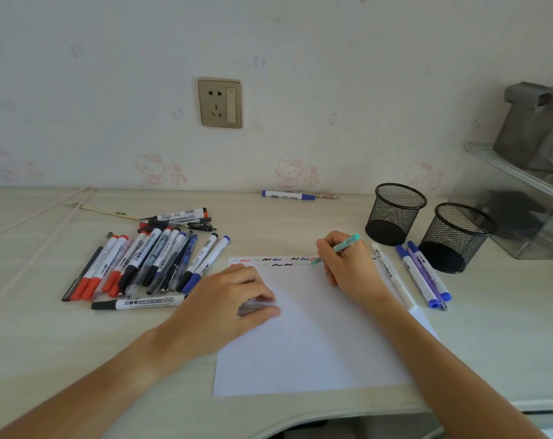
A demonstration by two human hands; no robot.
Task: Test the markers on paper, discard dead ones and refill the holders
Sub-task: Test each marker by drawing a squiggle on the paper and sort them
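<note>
Both forearms reach in from the bottom edge over the pale table [300, 217]. Left hand [234, 299] rests on the left side of the white paper [313, 343], fingers curled round a clear pen cap [256, 305] pinched against the thumb. Right hand [348, 267] sits at the sheet's top right, its grip pinched round a teal pen [344, 245], tip down on the paper at the end of the second row of scribbles [275, 262]. Scribble marks run in two rows along the top edge: red, black, blue, some faint.

Left of the paper, a loose pile of markers [142, 264] lies on the table, mostly whiteboard markers with red, black and blue caps, plus a few thin pens; one black-capped whiteboard marker [139, 303] lies crosswise at the near edge of the pile, just beside the left wrist. Right of the paper, a white pen [392, 274], two blue-capped markers [417, 280] and a purple pen [427, 277] lie side by side, near-parallel. Behind them stand two black mesh holders [395, 213] [458, 237], upright, close together, nothing visible inside.

At the back by the wall, a lone blue-capped marker [287, 195] lies with a thin patterned pen [325, 195] just beside it. Wall socket [219, 103] above. Clear plastic shelf unit [522, 191] at far right. Pale cord [40, 223] and a flat stick [101, 211] at back left.
</note>
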